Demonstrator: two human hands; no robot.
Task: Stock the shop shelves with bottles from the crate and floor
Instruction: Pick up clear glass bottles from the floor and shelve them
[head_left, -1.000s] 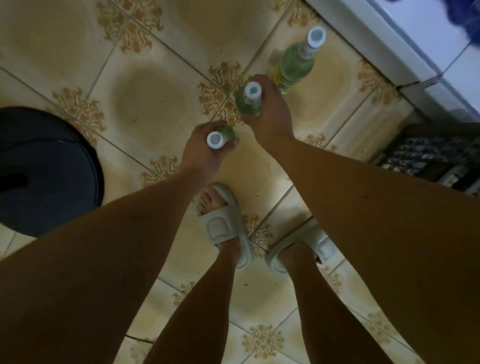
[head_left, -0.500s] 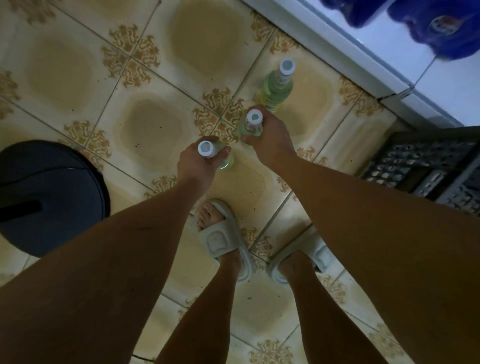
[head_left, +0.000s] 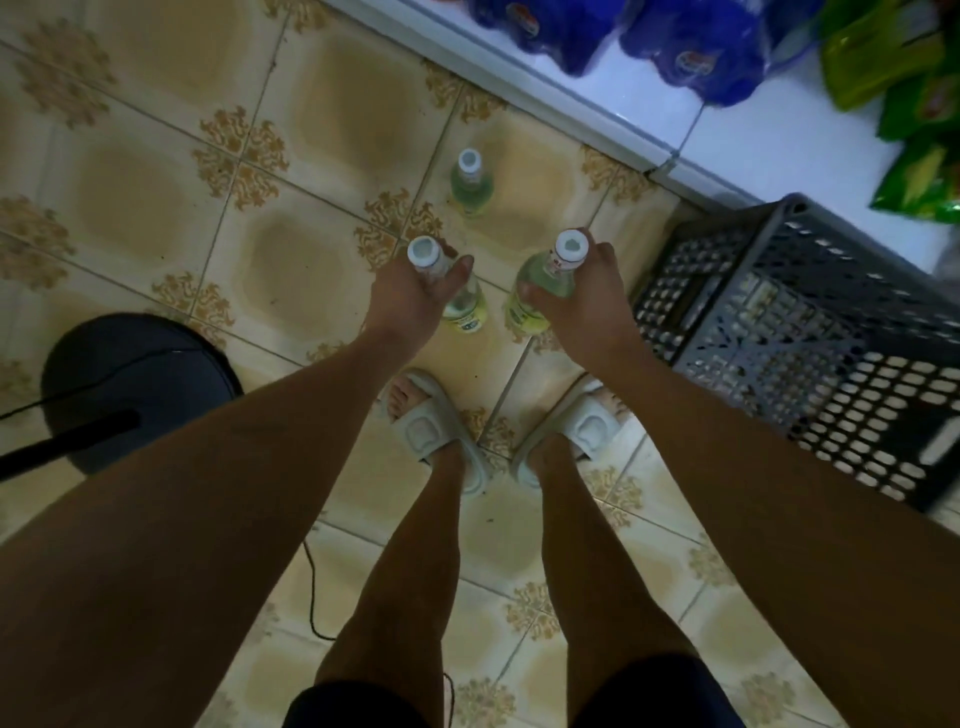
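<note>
My left hand (head_left: 410, 301) grips the neck of a white-capped bottle of pale green drink (head_left: 465, 309), held above the tiled floor. My right hand (head_left: 589, 301) is closed around the neck of a second such bottle (head_left: 535, 293), level with the first. A third bottle (head_left: 471, 184) stands upright on the floor just beyond them. The dark plastic crate (head_left: 810, 332) sits on the floor to the right of my right hand. The white bottom shelf (head_left: 769, 140) runs along the top right.
Blue bottle packs (head_left: 691, 47) and green snack bags (head_left: 914, 104) lie on the shelf. A round dark fan base (head_left: 140, 379) with a cable stands on the floor at left. My sandalled feet (head_left: 431, 431) are below the bottles.
Both hands have lifted their bottles off the floor and moved apart, the right one toward the crate. The view has risen, showing more shelf and crate.
</note>
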